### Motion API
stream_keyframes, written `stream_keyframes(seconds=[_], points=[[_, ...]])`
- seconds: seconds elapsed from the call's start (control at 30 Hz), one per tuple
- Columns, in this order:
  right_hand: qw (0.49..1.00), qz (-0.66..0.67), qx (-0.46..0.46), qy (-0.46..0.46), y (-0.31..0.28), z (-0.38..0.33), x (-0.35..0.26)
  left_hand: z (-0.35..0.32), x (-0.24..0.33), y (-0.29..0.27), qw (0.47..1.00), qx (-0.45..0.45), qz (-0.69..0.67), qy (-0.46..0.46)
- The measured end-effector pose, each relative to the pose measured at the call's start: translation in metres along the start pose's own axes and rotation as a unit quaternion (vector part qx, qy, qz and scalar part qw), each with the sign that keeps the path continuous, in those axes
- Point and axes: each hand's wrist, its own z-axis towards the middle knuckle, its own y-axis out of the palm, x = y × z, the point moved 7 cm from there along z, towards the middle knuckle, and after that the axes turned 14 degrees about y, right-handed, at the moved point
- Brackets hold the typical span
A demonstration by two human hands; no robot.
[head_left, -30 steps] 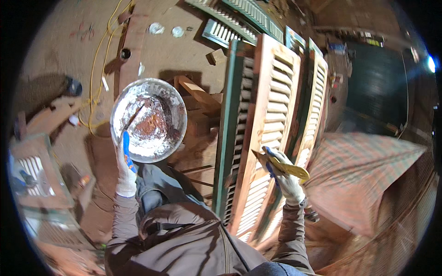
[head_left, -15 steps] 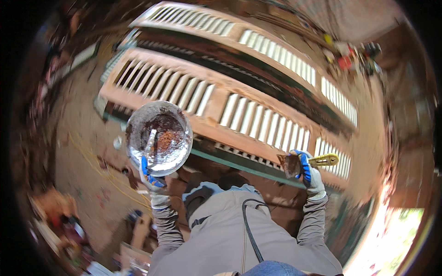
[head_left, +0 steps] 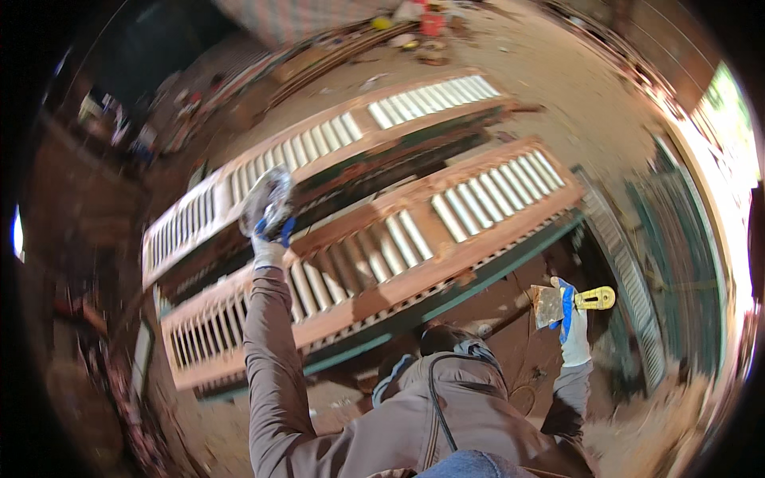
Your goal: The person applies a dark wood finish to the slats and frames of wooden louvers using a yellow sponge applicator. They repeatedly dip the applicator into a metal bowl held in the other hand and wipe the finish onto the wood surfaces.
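Nearest the camera, at six o'clock, the person's brown-sleeved arms and jacket [head_left: 414,430] fill the lower middle of the view, a dark cord running down the chest.

At about four o'clock the right hand [head_left: 572,327], in a white glove with blue on it, is closed around the yellow handle of a putty knife [head_left: 567,301]. The handle sticks out toward three o'clock; the broad, stained blade points toward nine o'clock, over the reddish dirt floor [head_left: 510,350]. Nothing else touches the blade.

The left arm stretches up toward ten o'clock. The left hand [head_left: 269,243], in a like glove, is clenched on the lower edge of a round metal bowl [head_left: 266,199], which is tipped nearly edge-on and blurred, so its contents cannot be told. The bowl hangs over the gap between two shutters, not resting on either.

Just beyond the hands, a long louvred wooden shutter [head_left: 398,255] with a green lower edge lies slanting from eight o'clock up to two o'clock, its pale slats set in a reddish frame. Behind it, toward twelve o'clock, a second shutter [head_left: 335,143] of the same make lies parallel, a dark gap between them.

At three o'clock green louvred panels [head_left: 677,239] stand along the rim. Farthest off, at twelve o'clock, small clutter [head_left: 422,24] lies on the dusty ground, too blurred to tell apart.
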Motion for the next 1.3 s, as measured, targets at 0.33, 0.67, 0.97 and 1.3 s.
stream_keyframes(seconds=[0.33,0.67,0.97,1.3], points=[[0.984,0.084,0.154,-0.033,-0.113,0.007,0.012,0.116,-0.138,0.014,0.989,0.102,0.027,0.102],[0.986,0.019,0.134,-0.095,-0.040,0.106,0.055,-0.176,0.085,-0.007,0.838,0.164,0.516,-0.064],[0.983,0.088,0.025,0.160,0.005,0.255,0.109,-0.316,0.060,0.002,0.807,0.444,-0.108,-0.374],[0.981,0.040,-0.022,0.187,-0.006,0.289,0.107,-0.363,-0.007,-0.053,0.773,0.448,-0.200,-0.403]])
